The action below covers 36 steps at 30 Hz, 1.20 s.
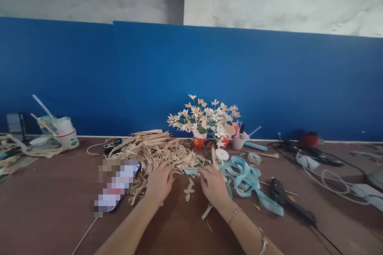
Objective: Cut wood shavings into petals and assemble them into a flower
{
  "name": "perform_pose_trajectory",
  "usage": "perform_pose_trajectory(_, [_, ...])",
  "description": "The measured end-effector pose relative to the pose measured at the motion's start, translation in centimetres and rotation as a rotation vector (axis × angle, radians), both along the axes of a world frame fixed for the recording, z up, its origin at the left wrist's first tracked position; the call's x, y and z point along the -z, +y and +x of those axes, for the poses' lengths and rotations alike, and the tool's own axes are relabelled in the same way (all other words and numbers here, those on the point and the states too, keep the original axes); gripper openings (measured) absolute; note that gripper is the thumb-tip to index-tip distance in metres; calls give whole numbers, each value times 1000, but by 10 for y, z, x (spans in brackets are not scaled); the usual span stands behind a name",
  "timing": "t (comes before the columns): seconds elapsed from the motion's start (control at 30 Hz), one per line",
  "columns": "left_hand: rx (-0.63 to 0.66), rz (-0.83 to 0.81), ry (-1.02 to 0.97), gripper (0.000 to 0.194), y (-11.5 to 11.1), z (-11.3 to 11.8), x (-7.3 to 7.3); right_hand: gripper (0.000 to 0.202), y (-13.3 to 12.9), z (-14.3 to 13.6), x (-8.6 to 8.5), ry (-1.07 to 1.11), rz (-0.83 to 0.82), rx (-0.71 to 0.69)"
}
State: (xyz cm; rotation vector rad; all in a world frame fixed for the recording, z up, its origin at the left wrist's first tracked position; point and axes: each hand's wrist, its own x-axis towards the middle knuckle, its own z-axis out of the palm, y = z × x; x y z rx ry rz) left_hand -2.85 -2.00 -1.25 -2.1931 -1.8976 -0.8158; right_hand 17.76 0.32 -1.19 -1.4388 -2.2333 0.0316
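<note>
My left hand (159, 180) lies at the front right edge of a heap of dry, straw-coloured husk strips (155, 147), fingers spread over them. Across from it, my right hand (214, 185) has its fingers curled together; a small dark edge shows by the thumb, too hidden to name. A short piece of light blue ribbon (191, 171) reaches its fingertips. Pale petal-shaped pieces (189, 191) lie on the table between both hands. Right of my right hand is a loose tangle of light blue ribbon (243, 177).
Behind the hands stand husk flowers (206, 115) in a red cup (199, 142). A white spool (222, 155) and tape roll (254, 158) lie nearby. A corded black glue gun (291, 203) is at right, a phone (118, 187) at left. A blue partition (239, 67) borders the table.
</note>
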Motion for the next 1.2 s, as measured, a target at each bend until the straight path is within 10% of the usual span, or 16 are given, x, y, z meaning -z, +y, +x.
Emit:
perform_pose_trajectory(0.97, [228,105,-97,21,1,8,9,22,-11,5,-25,-46,-74,-236])
perform_pose_trajectory(1.2, [232,98,-95,21,2,8,8,23,17,42,-39,-145,-53,204])
